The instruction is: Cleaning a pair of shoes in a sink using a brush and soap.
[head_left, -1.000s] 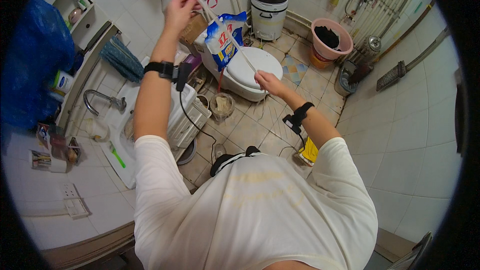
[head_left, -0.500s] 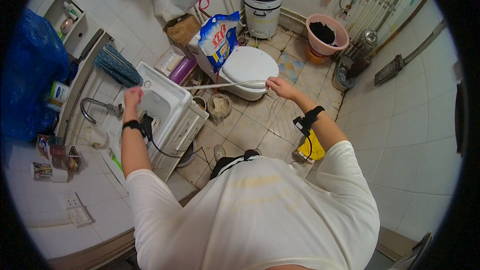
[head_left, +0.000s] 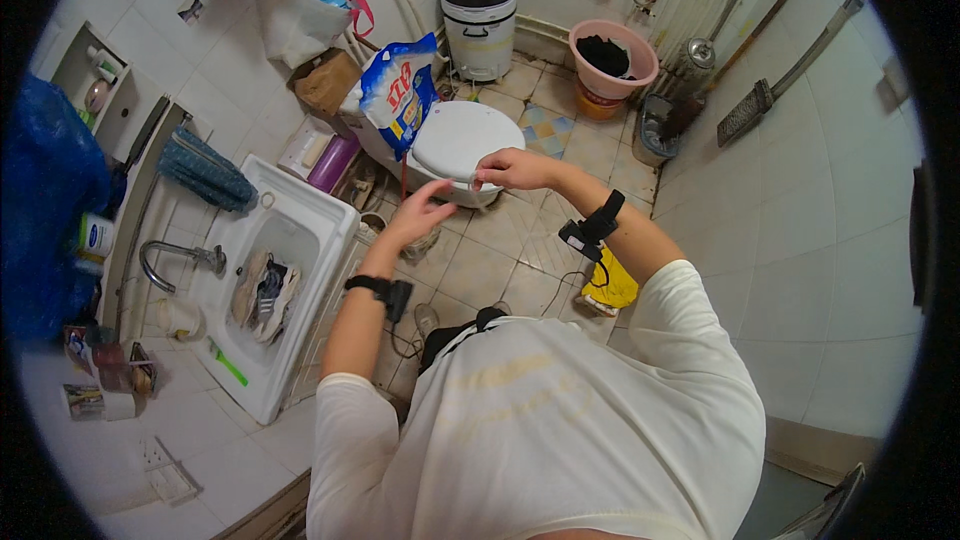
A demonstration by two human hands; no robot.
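Note:
My right hand is in front of the toilet, its fingers pinched on a thin whitish shoelace, of which only a short part shows below the fingertips. Close by on the left, my left hand has its fingers apart and nothing visible in them. Both hands are in mid-air, away from the white sink. Several shoes lie together in the basin, one of them dark with light stripes. On the sink's near rim rests a green brush.
A toilet carries a blue and white detergent bag. Behind it are a white lidded bucket and a pink basin with dark cloth. A faucet arches over the sink; a yellow bag lies on the floor.
My left hand has moved from over the sink toward my right hand and opened. The shoelace, stretched out leftward before, now hangs below my right hand. The view has shifted.

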